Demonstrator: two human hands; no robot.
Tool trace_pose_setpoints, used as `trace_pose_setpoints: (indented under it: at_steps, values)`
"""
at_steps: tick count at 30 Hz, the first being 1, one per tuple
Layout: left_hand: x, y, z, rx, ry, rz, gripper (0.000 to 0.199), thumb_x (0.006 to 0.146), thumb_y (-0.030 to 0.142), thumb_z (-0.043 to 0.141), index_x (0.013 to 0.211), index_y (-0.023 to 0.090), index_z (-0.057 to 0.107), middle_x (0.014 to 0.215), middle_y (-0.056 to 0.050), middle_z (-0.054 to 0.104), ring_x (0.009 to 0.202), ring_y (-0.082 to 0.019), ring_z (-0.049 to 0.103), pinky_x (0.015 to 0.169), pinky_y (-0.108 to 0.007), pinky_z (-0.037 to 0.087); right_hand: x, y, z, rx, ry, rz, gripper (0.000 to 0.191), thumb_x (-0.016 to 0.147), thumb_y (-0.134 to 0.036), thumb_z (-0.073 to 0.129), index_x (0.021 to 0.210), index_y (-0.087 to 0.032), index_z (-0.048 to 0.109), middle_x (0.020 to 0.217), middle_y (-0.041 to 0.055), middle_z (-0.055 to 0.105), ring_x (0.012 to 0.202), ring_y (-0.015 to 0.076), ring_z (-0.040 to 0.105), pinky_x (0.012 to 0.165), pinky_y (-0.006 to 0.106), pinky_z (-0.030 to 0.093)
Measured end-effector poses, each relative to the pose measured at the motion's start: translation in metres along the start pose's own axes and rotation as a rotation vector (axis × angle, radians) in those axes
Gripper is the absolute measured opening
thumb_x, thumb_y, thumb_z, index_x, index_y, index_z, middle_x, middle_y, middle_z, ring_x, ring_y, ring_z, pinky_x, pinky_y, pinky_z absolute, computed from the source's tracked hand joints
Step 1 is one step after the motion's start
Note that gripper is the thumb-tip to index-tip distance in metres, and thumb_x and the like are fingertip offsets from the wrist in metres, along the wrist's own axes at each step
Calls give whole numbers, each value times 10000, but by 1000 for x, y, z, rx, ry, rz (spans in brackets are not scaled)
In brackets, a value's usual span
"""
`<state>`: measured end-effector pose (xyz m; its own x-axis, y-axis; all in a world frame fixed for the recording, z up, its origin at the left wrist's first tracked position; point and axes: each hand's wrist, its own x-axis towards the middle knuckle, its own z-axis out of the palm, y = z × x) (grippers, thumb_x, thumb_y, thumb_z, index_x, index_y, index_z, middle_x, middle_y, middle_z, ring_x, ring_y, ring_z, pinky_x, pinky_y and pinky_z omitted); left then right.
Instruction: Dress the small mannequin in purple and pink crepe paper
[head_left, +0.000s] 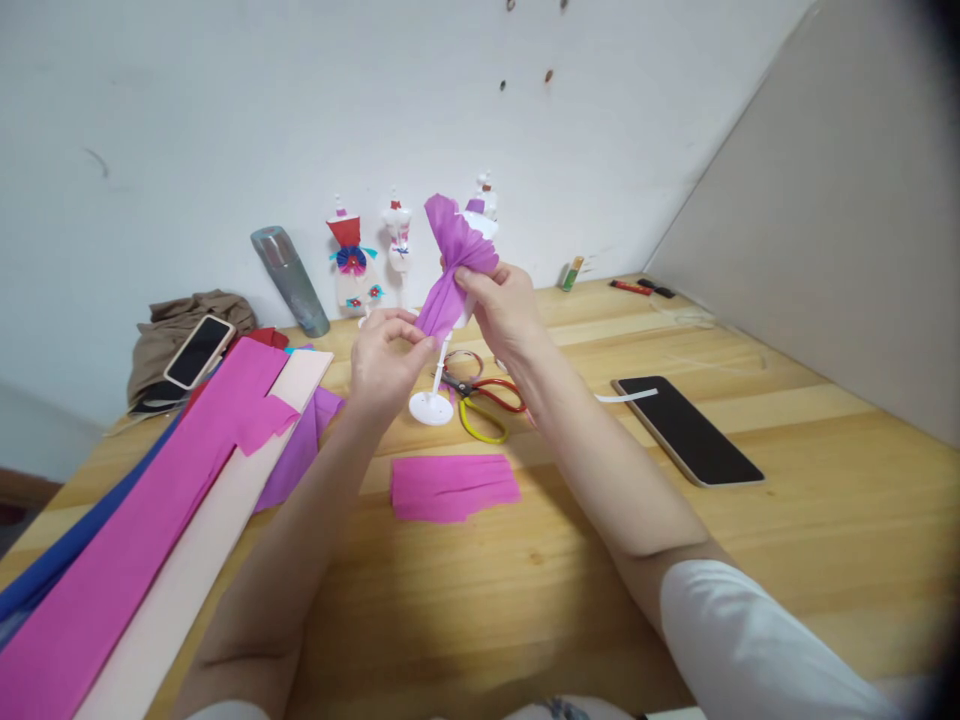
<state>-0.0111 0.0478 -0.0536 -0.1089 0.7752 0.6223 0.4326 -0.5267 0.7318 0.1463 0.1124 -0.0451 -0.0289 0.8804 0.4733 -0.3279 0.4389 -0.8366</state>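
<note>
A gathered purple crepe-like piece (459,250) is held up in front of a small white mannequin on a stand (431,408). My right hand (504,305) pinches its middle, where the folds bunch together and fan out above. At its lower left end, my left hand (390,360) grips the edge between thumb and fingers. Most of the mannequin's body is hidden behind the piece and my right hand. A flat magenta piece (454,487) lies on the table below my hands. Scissors with red and yellow handles (484,408) rest beside the stand's base.
Long magenta (142,510) and pale pink strips (202,540) cover the table's left side. Behind stand two decorated mannequins (350,250) (398,240) and a grey bottle (291,280). One phone (199,352) rests on brown cloth, another (690,430) lies at right.
</note>
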Motion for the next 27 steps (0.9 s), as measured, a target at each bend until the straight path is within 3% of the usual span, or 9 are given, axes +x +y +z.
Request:
trace_pose_setpoints:
  at_steps: [5,8,11,14,18,21,24,27]
  values:
    - [4,4,-8,-148,-164,-305,198,682,246,745,547,198,608,692,-1,639,713,-166,598,750,-327,496,-3,-1,4,75,-15,18,161,689,-323,807,743,-217,697,698,-44,715,701,134,587,774,316,465]
    - [5,7,-14,-138,-236,-393,193,662,286,728,561,193,592,583,32,558,604,-125,504,664,-290,454,-4,0,6,64,6,15,181,665,-347,798,744,-202,723,706,-40,712,679,134,579,737,303,459]
    - [8,7,-18,-116,-248,-426,137,628,252,715,614,193,592,635,25,591,655,-138,547,679,-287,468,-3,3,5,53,25,4,225,652,-384,801,760,-195,743,720,-32,714,679,137,584,721,294,462]
    - [11,5,-20,-147,-148,-493,114,671,265,695,701,203,605,789,-19,676,791,-189,644,718,-316,514,-2,4,5,64,23,-12,215,661,-374,810,748,-186,750,708,-30,708,660,124,572,700,277,449]
    - [8,4,-14,-189,-59,-346,260,807,445,673,941,222,662,1070,-79,732,1049,-255,693,917,-413,548,-3,3,6,57,-1,-14,210,683,-364,806,751,-173,748,679,-31,697,633,116,560,686,271,445]
    - [2,4,-7,-87,-40,-186,459,733,472,786,1094,210,681,1216,-105,722,1178,-295,668,1059,-467,498,-7,2,10,41,-18,-3,212,689,-361,802,746,-167,741,656,-28,684,619,118,552,669,273,444]
    - [-1,2,-2,-31,10,-103,467,679,408,845,1080,208,715,1210,-86,742,1207,-302,660,1084,-473,492,-10,0,13,70,-39,-13,189,689,-328,809,747,-159,748,665,-23,695,625,114,554,674,269,449]
    - [0,-4,-1,-133,23,-148,298,717,347,810,963,195,739,1061,-81,779,1084,-281,718,1004,-462,553,-12,0,15,90,-35,-3,171,694,-308,814,753,-157,760,684,-17,719,638,116,570,683,268,460]
